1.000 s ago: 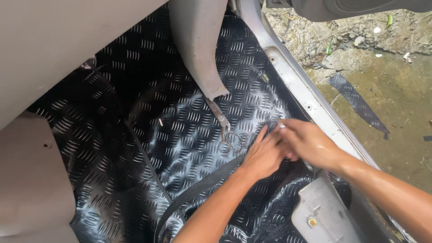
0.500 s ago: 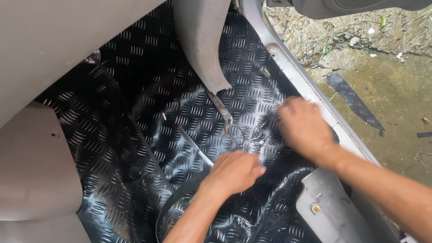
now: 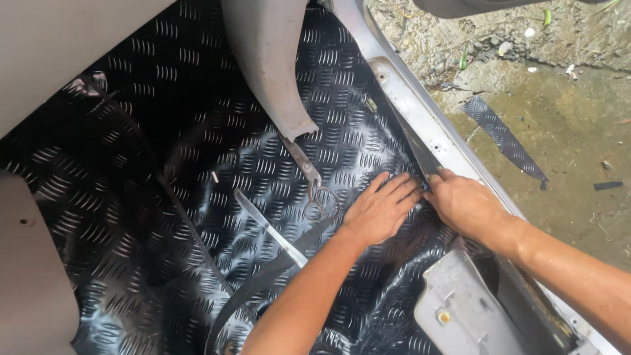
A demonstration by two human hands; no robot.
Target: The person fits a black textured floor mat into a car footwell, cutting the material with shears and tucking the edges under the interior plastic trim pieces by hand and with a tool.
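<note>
Pressing flat on the black chequer-pattern floor mat, both hands now lie side by side near the door sill, whereas half a second ago they were well apart, the left lower and nearer the middle of the floor. The left hand has since moved up and toward the sill; the right hand has shifted only slightly.

Left hand: open, palm down, fingers extended and close together, fingertips pointing toward the sill. It grips nothing and bears on the mat surface. Its forearm rises from the lower edge of the view at a diagonal.

Right hand: palm down, fingers reaching to the mat's edge where it meets the grey metal door sill. Fingertips touch that edge; whether they curl under it cannot be told. It holds no tool. Its forearm enters from the lower right, crossing above the sill.

Surroundings: a pair of scissors lies on the mat just beside the left hand, handles toward it, untouched. A thin metal strip lies near the scissors, lower on the mat. A grey plastic trim piece sits beneath the right forearm. A grey pillar cover hangs above the scissors. Outside the sill, a cut-off mat scrap lies on muddy ground.
</note>
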